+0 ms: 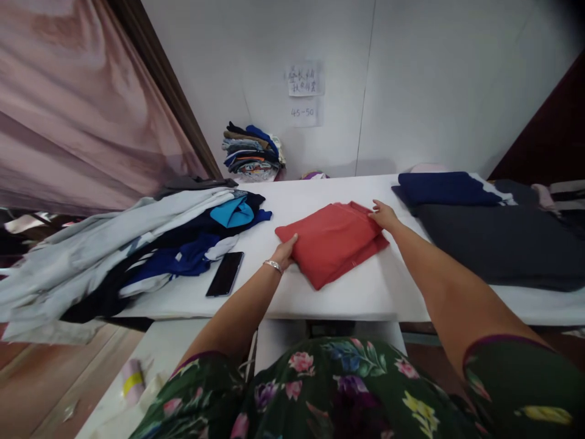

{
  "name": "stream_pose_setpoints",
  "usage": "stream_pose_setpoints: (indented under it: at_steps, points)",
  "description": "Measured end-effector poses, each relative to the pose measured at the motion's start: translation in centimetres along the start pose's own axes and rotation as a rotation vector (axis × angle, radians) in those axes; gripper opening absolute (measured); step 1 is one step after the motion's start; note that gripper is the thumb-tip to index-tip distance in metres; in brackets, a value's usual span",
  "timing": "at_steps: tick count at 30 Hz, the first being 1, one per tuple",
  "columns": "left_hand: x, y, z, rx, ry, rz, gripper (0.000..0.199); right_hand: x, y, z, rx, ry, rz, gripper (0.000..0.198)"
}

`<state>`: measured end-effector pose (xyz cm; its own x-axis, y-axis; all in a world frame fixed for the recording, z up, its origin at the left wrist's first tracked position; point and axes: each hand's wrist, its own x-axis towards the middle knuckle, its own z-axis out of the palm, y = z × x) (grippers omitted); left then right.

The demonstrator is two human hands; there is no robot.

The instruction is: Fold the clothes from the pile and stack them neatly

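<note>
White table (pixel 361 299), pale wall (pixel 237 67) at twelve o'clock; clamping red garment (pixel 336 241) with left hand (pixel 285 252), fingers apart on right hand (pixel 384 216).

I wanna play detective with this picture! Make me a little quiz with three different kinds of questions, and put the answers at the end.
1. True or false: the phone lies on top of the red garment.

2. Pick one. The bracelet is on the wrist of:
A) the right hand
B) the left hand
C) both hands

3. Fill in the blank: the lower paper on the wall says "45-___".

Key:
1. False; it lies on the white table, apart from the garment.
2. B
3. 50
</note>
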<state>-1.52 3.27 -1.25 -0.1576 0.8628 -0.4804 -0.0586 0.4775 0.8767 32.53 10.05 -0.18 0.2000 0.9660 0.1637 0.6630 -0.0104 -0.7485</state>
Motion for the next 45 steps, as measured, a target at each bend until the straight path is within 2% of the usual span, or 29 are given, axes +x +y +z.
stream_pose_setpoints:
  at_steps: [2, 5, 8, 11, 13, 16, 18, 20, 22, 25, 29, 33, 37, 40, 43, 45]
  points:
    - [-0.2, -0.6, -0.3, 0.047, -0.013, -0.009, 0.052, -1.2, 0.1, 0.7, -0.03, -0.008, -0.035, 0.059]
    - [-0.2, -0.5, -1.1, 0.135, -0.023, 0.03, 0.046, -4.9, -0.2, 2.1, -0.134, -0.009, -0.222, 0.048]
    - [0.3, 0.3, -1.7, 0.242, 0.055, 0.134, 0.048, -9.3, -0.6, 3.7, -0.258, -0.11, -0.384, 0.049]
    - [0.9, 0.9, -1.8, 0.342, 0.157, 0.279, 0.047, -12.1, -0.3, 4.5, -0.278, -0.299, -0.404, 0.048]
    - [1.2, 1.0, -1.8, 0.448, 0.202, 0.383, 0.047, -12.4, 0.5, 4.2, -0.215, -0.251, -0.401, 0.045]
    - [1.7, 0.8, -1.8, 0.795, 0.284, 0.563, 0.054, -11.4, 2.2, 2.8, -0.094, 0.035, -0.308, 0.042]
    - [2.0, 1.0, -1.7, 1.032, 0.313, 0.653, 0.055, -10.4, 3.5, 2.0, -0.047, 0.135, -0.138, 0.042]
    - [2.5, 1.7, -1.4, 1.149, 0.296, 0.687, 0.053, -9.4, 4.4, 1.7, -0.021, 0.12, 0.034, 0.045]
    - [3.0, 2.6, -0.7, 1.201, 0.265, 0.691, 0.05, -8.4, 4.9, 1.6, -0.015, 0.08, 0.126, 0.046]
    - [3.8, 3.4, 0.7, 1.248, 0.2, 0.699, 0.048, -7.1, 4.6, 1.8, -0.044, 0.066, 0.164, 0.051]
    - [4.4, 2.5, 1.9, 1.303, 0.14, 0.703, 0.046, -6.2, 3.8, 2.3, -0.088, 0.065, 0.188, 0.05]
    - [4.7, 1.6, 1.8, 1.287, 0.136, 0.708, 0.045, -6.8, 3.7, 2.7, -0.147, 0.077, 0.218, 0.046]
    - [4.8, 1.5, 1.6, 1.264, 0.15, 0.697, 0.045, -7.3, 3.8, 2.4, -0.234, -0.004, 0.261, 0.047]
    - [4.7, 1.4, 1.6, 1.241, 0.153, 0.699, 0.046, -7.7, 2.4, 2.3, -0.393, 0.004, 0.149, 0.053]
    - [4.7, 1.3, 1.7, 1.238, 0.165, 0.707, 0.045, -8.6, -1.4, 2.8, -0.511, 0.111, -0.142, 0.057]
    - [4.8, 1.3, 1.7, 1.242, 0.168, 0.709, 0.045, -9.0, -4.5, 3.7, -0.496, 0.11, -0.363, 0.055]
